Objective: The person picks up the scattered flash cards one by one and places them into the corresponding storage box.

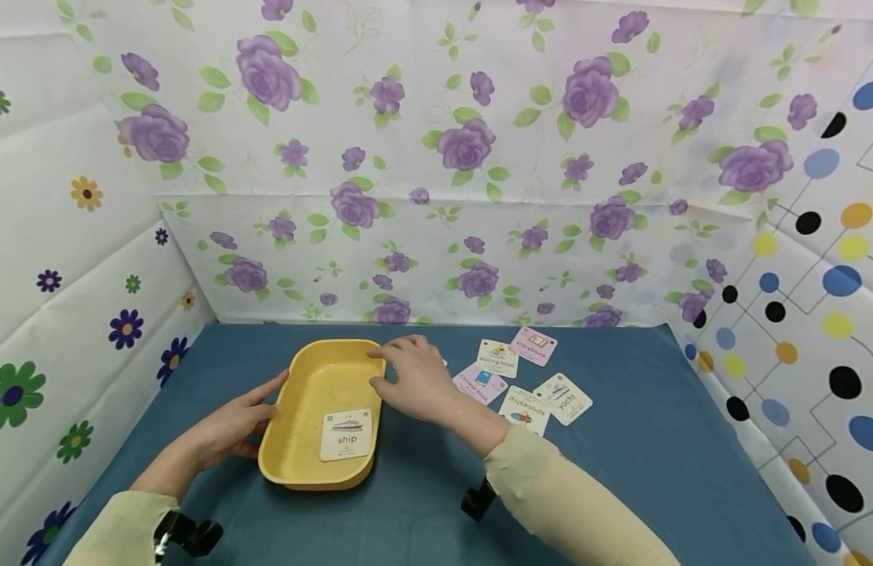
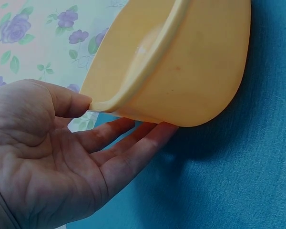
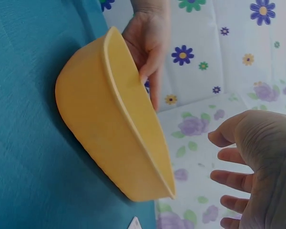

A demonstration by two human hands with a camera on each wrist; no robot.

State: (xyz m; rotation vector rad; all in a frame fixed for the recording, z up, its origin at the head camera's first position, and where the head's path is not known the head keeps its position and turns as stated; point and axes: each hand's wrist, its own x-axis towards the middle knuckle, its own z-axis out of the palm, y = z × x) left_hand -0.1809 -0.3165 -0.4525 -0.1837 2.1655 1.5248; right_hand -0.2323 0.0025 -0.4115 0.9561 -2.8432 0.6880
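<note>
A yellow plastic basin (image 1: 323, 365) stands on the left of the blue cloth, with a white "ship" card (image 1: 346, 435) lying inside it. My left hand (image 1: 227, 424) holds the basin's left side. In the left wrist view its thumb (image 2: 76, 102) lies on the rim while the other fingers reach against the outer wall and underside. Over by the basin's far right corner is my right hand (image 1: 415, 377), fingers loosely bent. The right wrist view shows this right hand (image 3: 257, 167) apart from the rim, holding nothing.
Right of the basin lie picture cards: "storybook" (image 1: 533, 346), "sailing boat" (image 1: 497, 359), "Chinese book" (image 1: 471, 380), "spaceship" (image 1: 524, 410) and "yacht" (image 1: 563, 398). Some overlap. A flowered sheet (image 1: 436, 259) rises behind the blue cloth (image 1: 620, 487), with patterned sheets at both sides.
</note>
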